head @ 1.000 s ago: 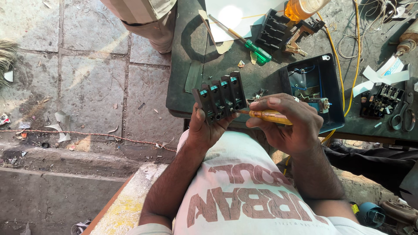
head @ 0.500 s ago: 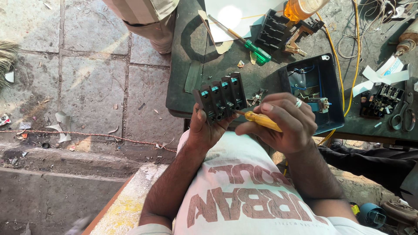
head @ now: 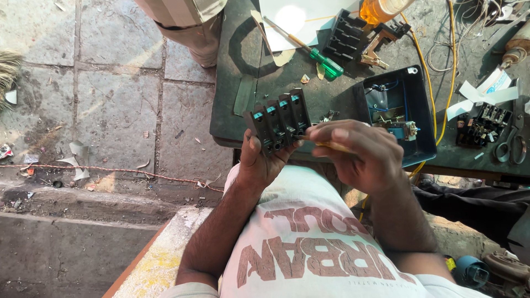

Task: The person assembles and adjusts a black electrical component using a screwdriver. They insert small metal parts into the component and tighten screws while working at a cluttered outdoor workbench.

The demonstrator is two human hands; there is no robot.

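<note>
- Fingers (head: 326, 134) of right hand (head: 359, 157) pinch yellow-handled screwdriver (head: 331, 145).
- Left hand (head: 262, 160) clenched round black plastic switch block w/ teal tabs (head: 279, 121).
- Block prob. light, rigid; grip by its edges.

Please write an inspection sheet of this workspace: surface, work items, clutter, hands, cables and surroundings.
Surface: dark workbench, dusty, with paper scraps.
Job's things: black switch block with four teal-topped units, held over the bench edge; yellow-handled screwdriver with its tip at the block.
Clutter: open black enclosure box with wiring inside, green-handled screwdriver, second black block, white paper sheet, scissors, another switch part.
Grippers: left hand grips the block; right hand grips the screwdriver.
Cables: yellow cable crossing the bench; thin wire bundle.
Surroundings: stone floor with litter; another person's leg beside the bench.
</note>
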